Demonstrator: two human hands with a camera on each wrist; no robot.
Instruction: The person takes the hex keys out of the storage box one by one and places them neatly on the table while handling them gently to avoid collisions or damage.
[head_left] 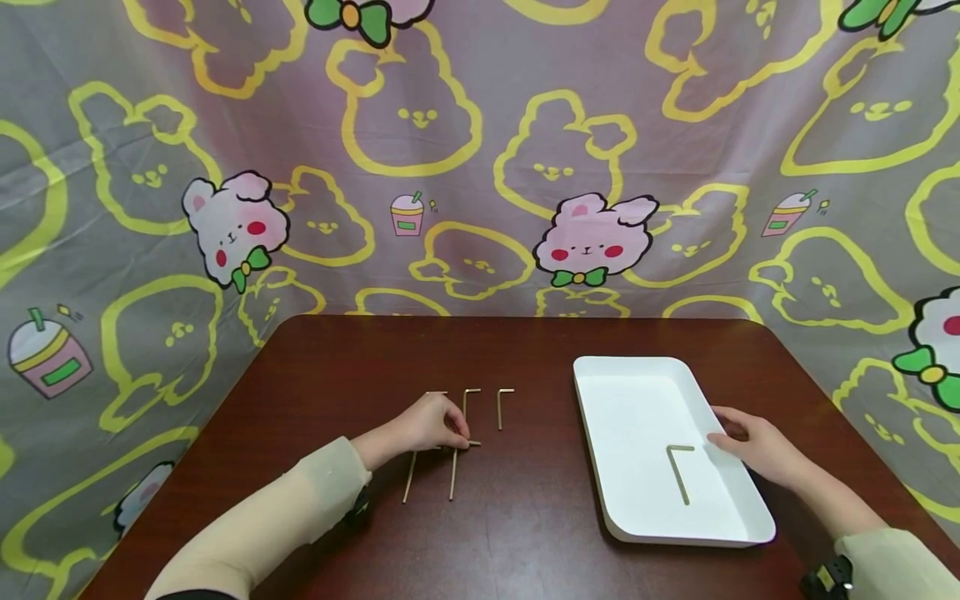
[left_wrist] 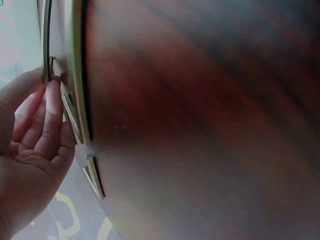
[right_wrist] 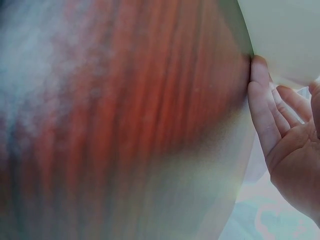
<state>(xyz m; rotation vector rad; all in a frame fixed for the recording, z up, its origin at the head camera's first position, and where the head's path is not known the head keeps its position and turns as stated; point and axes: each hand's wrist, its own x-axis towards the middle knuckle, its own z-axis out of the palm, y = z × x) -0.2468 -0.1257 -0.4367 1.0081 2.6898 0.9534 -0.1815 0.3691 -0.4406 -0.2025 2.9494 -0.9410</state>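
My left hand [head_left: 429, 423] pinches an L-shaped hex key [head_left: 453, 479] near its bend, between thumb and index finger. The left wrist view shows that grip on the hex key [left_wrist: 46, 45] close up, low beside the tabletop. Another hex key [head_left: 409, 479] lies just left of it, its upper end partly behind the fingers. At the right, my right hand [head_left: 761, 450] holds the long side of a white tray [head_left: 630, 417], thumb over the rim and fingers along the outer wall. One hex key [head_left: 678, 477] lies inside the tray.
Farther back on the brown table [head_left: 525, 533] lie more hex keys, one [head_left: 500, 411] to the right of another [head_left: 465, 402], and one [head_left: 437, 392] mostly hidden behind the left hand. A patterned cloth [head_left: 480, 192] hangs behind the table and at both sides.
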